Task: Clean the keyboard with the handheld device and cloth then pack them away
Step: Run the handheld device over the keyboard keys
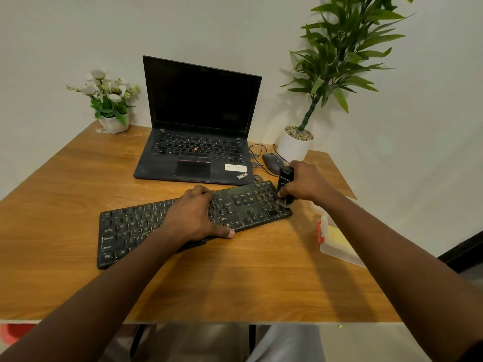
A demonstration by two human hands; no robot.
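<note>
A dusty black keyboard (136, 231) lies at an angle across the middle of the wooden table (235, 278). My left hand (194, 215) rests flat on its middle keys, thumb at the front edge. My right hand (304, 184) grips a black handheld device (285, 178) upright, its brush end down on the keys at the keyboard's right end. A clear plastic box (337, 244) with a yellow cloth inside sits at the table's right edge, partly hidden by my right forearm.
An open black laptop (198, 142) stands behind the keyboard. A wired mouse (271, 162) lies to its right. A tall potted plant (295, 145) is at the back right, a small flower pot (112, 118) at the back left.
</note>
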